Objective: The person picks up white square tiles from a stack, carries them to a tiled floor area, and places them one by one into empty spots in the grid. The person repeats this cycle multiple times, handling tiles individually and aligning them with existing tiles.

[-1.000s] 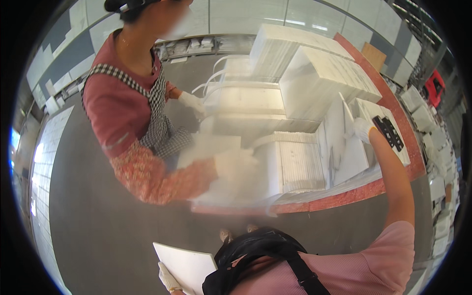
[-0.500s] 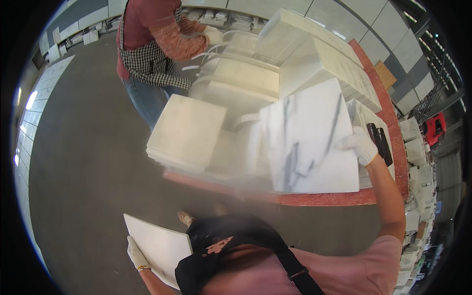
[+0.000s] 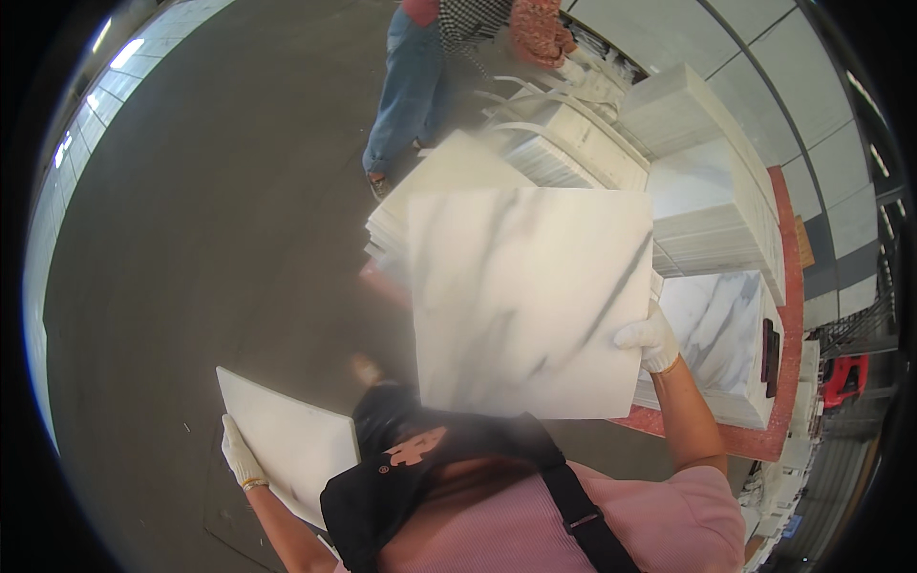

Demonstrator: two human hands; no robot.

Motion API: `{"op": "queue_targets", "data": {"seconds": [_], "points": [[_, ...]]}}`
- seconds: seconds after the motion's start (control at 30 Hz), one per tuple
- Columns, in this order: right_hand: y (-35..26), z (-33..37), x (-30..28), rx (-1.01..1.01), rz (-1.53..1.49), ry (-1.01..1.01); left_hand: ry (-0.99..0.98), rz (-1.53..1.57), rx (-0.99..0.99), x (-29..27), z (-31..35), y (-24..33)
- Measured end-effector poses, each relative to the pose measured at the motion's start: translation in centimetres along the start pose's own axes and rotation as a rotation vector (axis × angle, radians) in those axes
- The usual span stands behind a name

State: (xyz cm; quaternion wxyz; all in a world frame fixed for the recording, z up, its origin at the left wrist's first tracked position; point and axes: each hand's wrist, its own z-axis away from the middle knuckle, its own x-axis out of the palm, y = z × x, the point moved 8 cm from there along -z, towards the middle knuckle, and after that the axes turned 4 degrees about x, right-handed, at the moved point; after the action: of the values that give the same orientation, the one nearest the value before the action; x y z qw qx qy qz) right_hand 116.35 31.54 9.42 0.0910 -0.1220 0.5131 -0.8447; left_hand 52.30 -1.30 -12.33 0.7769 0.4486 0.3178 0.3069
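Observation:
My right hand, in a white knit glove, grips the right edge of a square marble tile with grey veins. The tile hangs before my body, over the table's near edge, its broad face toward me. Low on the left, my gloved left hand is closed round the outer edge of a plain white tile, held against my side. Part of that tile is behind my black apron. The marble tile hides some of the stacks behind it.
A red-edged table carries several tile stacks. One veined stack at right has dark objects beside it. Strapped tiles stand farther back. A co-worker in blue jeans stands beyond, gloved hands at the far stacks.
The marble tile in my right hand has moved left, off the table stack and toward my body. The view has turned left. My left hand keeps its tile at my side.

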Motion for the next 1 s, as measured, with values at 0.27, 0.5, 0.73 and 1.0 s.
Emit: {"op": "queue_targets", "data": {"seconds": [0.27, 0.5, 0.73, 1.0], "points": [[6.0, -9.7, 3.4, 0.066, 0.022, -0.045, 0.133, 0.064, -0.059, -2.8, -3.6, -5.7], [5.4, -13.5, 9.5, 0.040, 0.083, -0.078, 0.187, 0.109, -0.085, -6.2, -5.1, -8.8], [5.0, -19.8, 15.0, 0.060, 0.081, -0.227, 0.238, 0.324, -0.141, -6.0, -6.5, -11.5], [5.4, -31.8, 19.0, 0.209, 0.041, -0.320, 0.462, 0.254, -0.267, -6.8, -7.3, -13.5]]}}
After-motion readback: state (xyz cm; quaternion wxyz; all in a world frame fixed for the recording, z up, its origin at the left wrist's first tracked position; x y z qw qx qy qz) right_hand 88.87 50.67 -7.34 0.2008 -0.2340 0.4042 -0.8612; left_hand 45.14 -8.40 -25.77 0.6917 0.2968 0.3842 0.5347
